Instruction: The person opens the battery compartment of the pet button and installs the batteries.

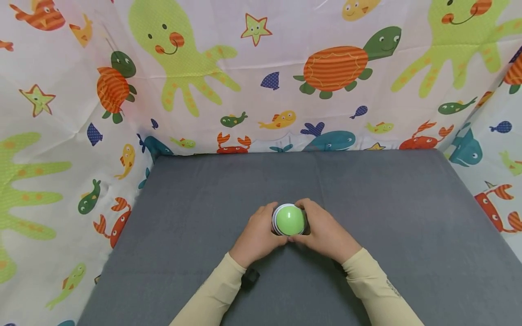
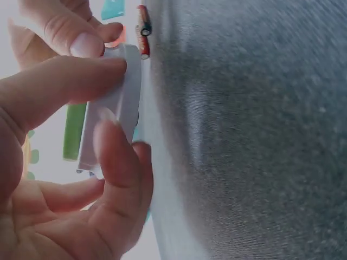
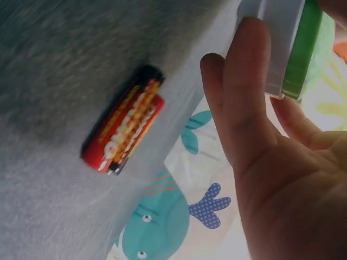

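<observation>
In the head view, a round green push button (image 1: 290, 220) with a white base faces up, held above the table between both hands. My left hand (image 1: 256, 235) grips its left side, and my right hand (image 1: 326, 232) grips the right, with the thumbs meeting at the near edge. The left wrist view shows the white base (image 2: 116, 100) edge-on, with left fingertips pressed against it. Two red and black AA batteries (image 3: 123, 123) lie side by side on the table in the right wrist view. From the head view they are hidden.
A grey cloth-covered table (image 1: 220, 190) lies beneath the hands. Behind it and at both sides hangs a white curtain (image 1: 244, 59) printed with sea animals. A small black object (image 1: 250, 277) shows beside the left wrist.
</observation>
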Motion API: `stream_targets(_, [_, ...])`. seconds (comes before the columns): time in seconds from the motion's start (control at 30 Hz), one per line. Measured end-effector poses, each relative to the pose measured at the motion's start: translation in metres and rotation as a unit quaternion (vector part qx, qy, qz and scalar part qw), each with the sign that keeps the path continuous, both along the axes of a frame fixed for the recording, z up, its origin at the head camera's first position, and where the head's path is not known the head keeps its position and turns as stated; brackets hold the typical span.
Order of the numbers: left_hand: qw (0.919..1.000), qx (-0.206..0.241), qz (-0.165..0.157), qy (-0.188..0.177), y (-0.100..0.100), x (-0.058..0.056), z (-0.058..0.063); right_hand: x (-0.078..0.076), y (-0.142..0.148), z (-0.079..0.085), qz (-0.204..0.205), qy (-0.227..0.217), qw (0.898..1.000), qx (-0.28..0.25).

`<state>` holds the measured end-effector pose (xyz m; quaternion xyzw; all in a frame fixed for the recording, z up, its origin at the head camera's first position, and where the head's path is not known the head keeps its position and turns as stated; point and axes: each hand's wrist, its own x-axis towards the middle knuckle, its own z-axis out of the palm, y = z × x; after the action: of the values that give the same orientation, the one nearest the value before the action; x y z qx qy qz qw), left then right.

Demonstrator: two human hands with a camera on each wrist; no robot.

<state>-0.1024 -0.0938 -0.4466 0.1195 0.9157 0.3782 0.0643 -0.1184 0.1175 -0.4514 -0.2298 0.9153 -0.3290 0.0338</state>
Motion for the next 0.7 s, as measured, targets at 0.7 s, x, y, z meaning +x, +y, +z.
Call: stream_targets(0.7, [0.9910,0.080,0.014,-0.107,-0.006,-0.004,0.005,0.000,0.008,0.012,-0.033,-0.051,0.995,-0.084])
